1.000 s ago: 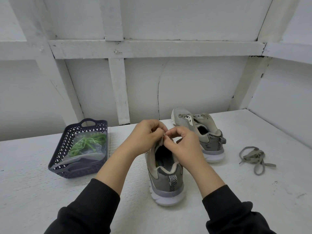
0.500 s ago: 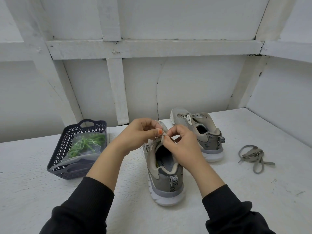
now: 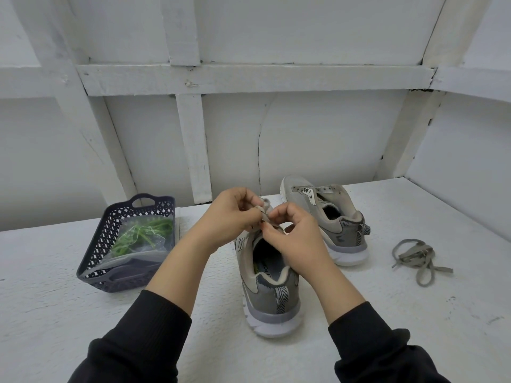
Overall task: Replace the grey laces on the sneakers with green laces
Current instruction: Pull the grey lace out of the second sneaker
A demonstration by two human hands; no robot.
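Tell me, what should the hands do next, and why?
Probably pull the grey lace up and out of the near sneaker. The left hand and right hand both pinch it, so it isn't free yet. The far sneaker looks bare, its old lace lies on the table, and the green laces wait in the basket.

basket [image 3: 110, 239] left, sneakers [image 3: 269, 283] centre, lace [image 3: 417, 255] right

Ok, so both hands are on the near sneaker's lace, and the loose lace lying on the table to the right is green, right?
Not quite. In the head view the loose lace on the table to the right is grey, not green. The green laces sit bagged in the basket on the left. The left hand and right hand do pinch the near sneaker's lace.
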